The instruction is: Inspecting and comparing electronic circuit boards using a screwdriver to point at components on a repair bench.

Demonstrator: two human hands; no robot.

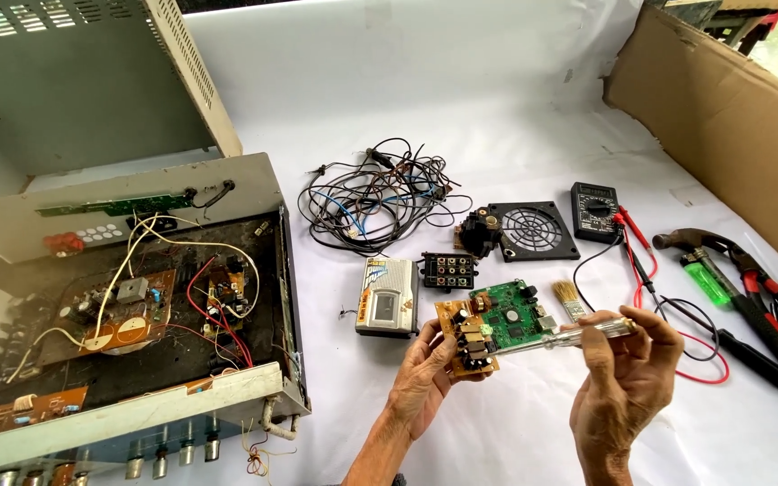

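- Circuit board [466, 338] (brown, small) sits gripped in the left hand [422, 378].
- Right hand [623, 378] pinches a clear-handled screwdriver [562, 336], tip touching the board.

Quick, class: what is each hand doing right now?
Left hand: closed on a small brown circuit board.
Right hand: closed on a clear-handled screwdriver, tip at the board.

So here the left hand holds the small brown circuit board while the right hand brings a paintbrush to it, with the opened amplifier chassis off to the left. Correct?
Not quite. In the head view the right hand holds a clear-handled screwdriver, not a paintbrush; the small paintbrush lies on the white sheet beyond it. The rest stands: the left hand holds the brown circuit board, and the opened amplifier chassis sits to the left.
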